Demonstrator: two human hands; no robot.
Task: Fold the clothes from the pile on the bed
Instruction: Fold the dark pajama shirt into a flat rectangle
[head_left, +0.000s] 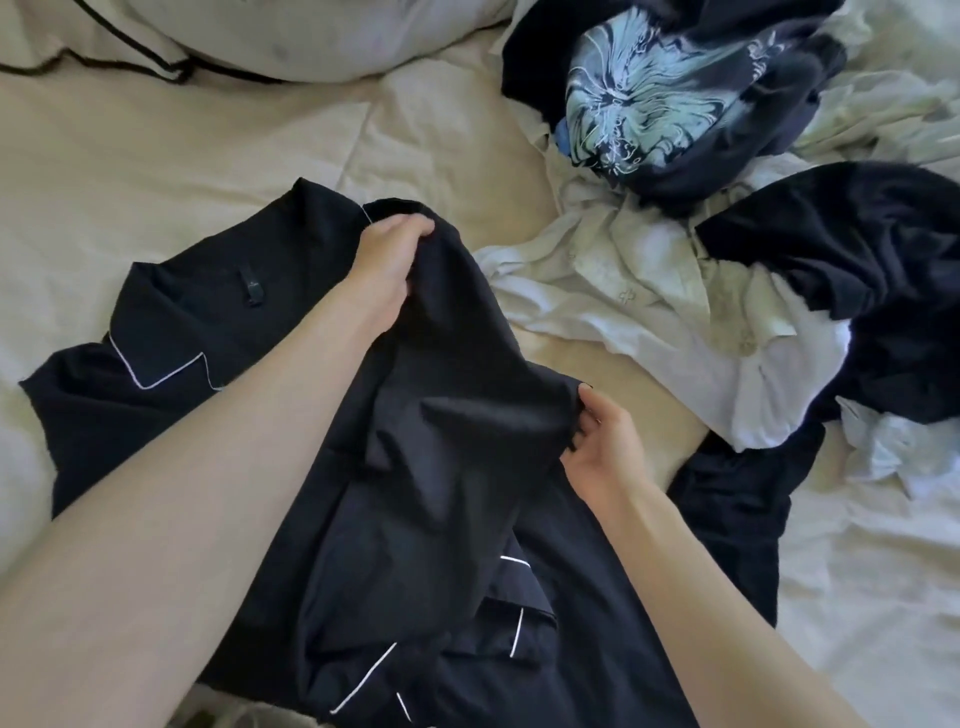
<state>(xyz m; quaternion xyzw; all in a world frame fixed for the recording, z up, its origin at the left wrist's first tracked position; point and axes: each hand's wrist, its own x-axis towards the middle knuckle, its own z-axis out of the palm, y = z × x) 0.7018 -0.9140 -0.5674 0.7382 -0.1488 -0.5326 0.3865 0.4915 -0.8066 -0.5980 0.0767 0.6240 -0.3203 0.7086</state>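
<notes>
With your left hand and right hand each pinching the black white-piped pyjama garment above the cream bed, pull its edge taut before folding.

A home bedroom: a cream quilted bed with a black-piped white pillow at its head, and a pile of dark and white clothes beside the pillow.

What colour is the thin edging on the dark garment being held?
White piping on a black garment, seen clearly in the head view.
</notes>
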